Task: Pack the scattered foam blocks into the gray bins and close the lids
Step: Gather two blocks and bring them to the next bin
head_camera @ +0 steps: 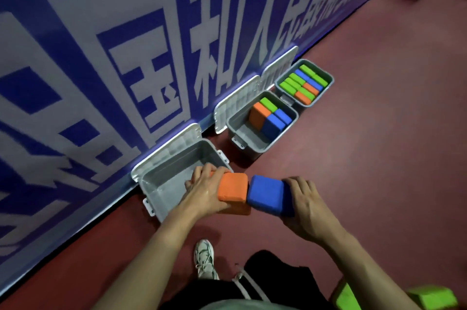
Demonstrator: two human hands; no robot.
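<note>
Red floor [353, 132], blue banner wall behind. An orange block [232, 187] is gripped by the left hand [202, 191], a blue block [267, 194] by the right hand [307, 205], over the empty nearest bin [161, 198]. Both probably get lowered in side by side next.

We are seeing our own bare forearms, with no sleeves reaching the left hand [204, 193] or the right hand [307, 205]. We are wearing black trousers [275, 271] with a white drawstring [249, 284] hanging at the near right, a pale grey-green top [227, 306], and a white sneaker [205, 259] with dark markings and white laces.
</note>
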